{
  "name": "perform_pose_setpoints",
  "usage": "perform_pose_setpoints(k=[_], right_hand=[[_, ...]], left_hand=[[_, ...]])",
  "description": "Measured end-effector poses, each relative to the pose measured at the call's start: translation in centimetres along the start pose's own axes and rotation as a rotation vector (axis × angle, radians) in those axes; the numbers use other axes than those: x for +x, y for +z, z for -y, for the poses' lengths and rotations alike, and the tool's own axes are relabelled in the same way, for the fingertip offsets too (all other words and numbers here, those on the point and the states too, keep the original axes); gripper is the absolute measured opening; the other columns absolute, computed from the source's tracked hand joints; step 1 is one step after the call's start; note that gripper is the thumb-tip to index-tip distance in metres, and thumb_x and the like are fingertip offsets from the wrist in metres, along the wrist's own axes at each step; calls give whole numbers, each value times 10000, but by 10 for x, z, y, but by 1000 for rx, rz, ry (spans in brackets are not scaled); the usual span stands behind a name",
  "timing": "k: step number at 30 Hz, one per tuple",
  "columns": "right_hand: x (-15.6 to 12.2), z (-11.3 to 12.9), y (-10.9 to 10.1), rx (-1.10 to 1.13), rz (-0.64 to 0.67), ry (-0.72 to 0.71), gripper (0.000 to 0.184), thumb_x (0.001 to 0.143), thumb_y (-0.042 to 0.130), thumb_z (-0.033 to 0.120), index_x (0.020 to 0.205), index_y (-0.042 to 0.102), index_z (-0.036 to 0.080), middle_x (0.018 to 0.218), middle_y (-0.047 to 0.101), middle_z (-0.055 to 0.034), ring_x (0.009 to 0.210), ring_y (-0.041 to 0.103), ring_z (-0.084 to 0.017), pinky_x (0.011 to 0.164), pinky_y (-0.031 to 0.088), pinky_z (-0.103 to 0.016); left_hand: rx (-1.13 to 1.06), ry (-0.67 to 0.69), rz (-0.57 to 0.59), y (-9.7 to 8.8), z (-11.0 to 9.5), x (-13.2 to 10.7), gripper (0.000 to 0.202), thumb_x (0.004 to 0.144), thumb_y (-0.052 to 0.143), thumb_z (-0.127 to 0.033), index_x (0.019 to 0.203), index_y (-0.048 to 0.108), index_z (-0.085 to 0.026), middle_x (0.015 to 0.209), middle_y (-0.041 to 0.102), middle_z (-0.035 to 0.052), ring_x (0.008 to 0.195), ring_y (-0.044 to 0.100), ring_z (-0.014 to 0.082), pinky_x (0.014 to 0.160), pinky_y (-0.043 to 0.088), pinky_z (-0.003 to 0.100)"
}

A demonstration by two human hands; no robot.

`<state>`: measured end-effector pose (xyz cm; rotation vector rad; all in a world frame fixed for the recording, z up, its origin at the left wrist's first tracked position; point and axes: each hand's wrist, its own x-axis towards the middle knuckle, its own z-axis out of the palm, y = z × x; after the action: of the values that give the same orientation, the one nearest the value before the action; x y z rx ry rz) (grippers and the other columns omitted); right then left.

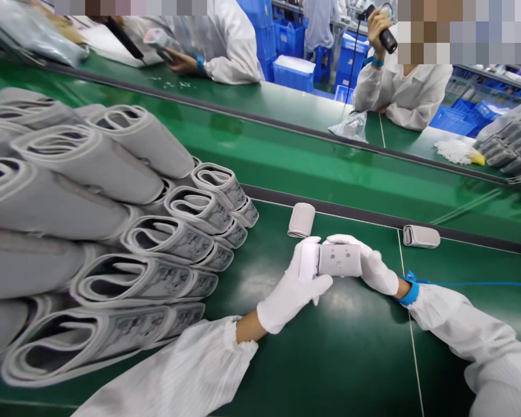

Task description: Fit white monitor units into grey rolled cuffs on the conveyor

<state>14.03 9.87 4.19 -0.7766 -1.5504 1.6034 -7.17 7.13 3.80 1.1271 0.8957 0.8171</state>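
Note:
My left hand (293,289), in a white glove, is closed around a white box-like plastic piece (309,260) held on edge. Right beside it is a small grey rolled cuff (340,260) with two dark round spots and a small square mark on its face. My right hand (375,265), also gloved, grips this cuff from behind and from its right end. The two pieces are side by side above the green table (330,347); whether they are joined I cannot tell. A blue wrist strap (410,291) with a cord circles my right wrist.
Stacked rolled grey cuffs (156,278) fill the left side. One small rolled cuff (301,220) stands just beyond my hands, another (422,236) lies farther right. Behind the dark rail (351,217) runs a green belt (286,150). Two people (403,92) sit across it.

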Motion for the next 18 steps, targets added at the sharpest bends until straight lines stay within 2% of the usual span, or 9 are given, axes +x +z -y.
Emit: perform_pose_setpoints(k=[1, 3, 5, 7, 11, 13, 16, 18], right_hand=[[1, -1, 1, 22, 34, -25, 881, 781, 653, 832, 1408, 561, 220, 1443, 590, -155, 1323, 591, -345, 1100, 499, -515], [3, -3, 3, 11, 80, -63, 948, 684, 885, 625, 1456, 488, 245, 1482, 550, -152, 1326, 591, -336, 1095, 502, -506], [3, -6, 6, -46, 63, -85, 938, 671, 946, 449, 1455, 465, 263, 1487, 539, -147, 1325, 595, -318, 1086, 510, -490], [3, -11, 8, -73, -21, -87, 824, 724, 919, 412, 1411, 491, 260, 1467, 557, -141, 1331, 591, -306, 1099, 503, -483], [1, -21, 2, -8, -217, -17, 766, 839, 774, 587, 1453, 444, 271, 1440, 589, -133, 1230, 654, -304, 979, 593, -462], [-1, -22, -3, -66, -275, -2, 737, 919, 646, 634, 1517, 398, 282, 1512, 532, -121, 1286, 617, -303, 991, 594, -454], [-2, -17, -7, -202, -250, -3, 648, 1008, 512, 597, 1563, 363, 298, 1617, 424, -75, 1437, 491, -282, 1134, 507, -448], [-4, -14, -7, -282, -211, -5, 641, 1017, 514, 575, 1573, 365, 292, 1627, 418, -67, 1462, 466, -279, 1175, 473, -447]], left_hand=[[-25, 6, 25, -2, -1, 0, 731, 834, 675, -208, 1441, 269, -238, 869, 585, -31, 480, 551, 70, 431, 464, 202], [-95, 15, 82, -6, -1, 2, 741, 862, 690, -296, 1447, 240, -223, 839, 589, -28, 495, 576, 96, 449, 474, 223], [-153, 6, 105, -9, -1, 3, 790, 859, 723, -388, 1452, 225, -230, 876, 603, -7, 532, 606, 120, 462, 488, 244], [-180, -25, 90, -10, 0, 3, 826, 844, 747, -418, 1458, 222, -245, 934, 611, 14, 565, 622, 130, 481, 499, 258], [-237, -66, 38, -8, -2, 1, 899, 794, 764, -364, 1470, 177, -282, 1053, 599, 44, 595, 644, 136, 472, 487, 256], [-263, -53, 18, -7, -4, 0, 866, 784, 741, -308, 1456, 195, -310, 1222, 567, 96, 637, 662, 136, 470, 482, 247], [-237, 4, 47, -6, -2, 0, 847, 768, 691, -218, 1453, 214, -366, 1510, 398, 157, 601, 632, 80, 461, 467, 237], [-156, 22, 63, -4, 1, -1, 915, 728, 676, -155, 1474, 203, -392, 1579, 330, 162, 583, 599, 59, 445, 447, 225]])
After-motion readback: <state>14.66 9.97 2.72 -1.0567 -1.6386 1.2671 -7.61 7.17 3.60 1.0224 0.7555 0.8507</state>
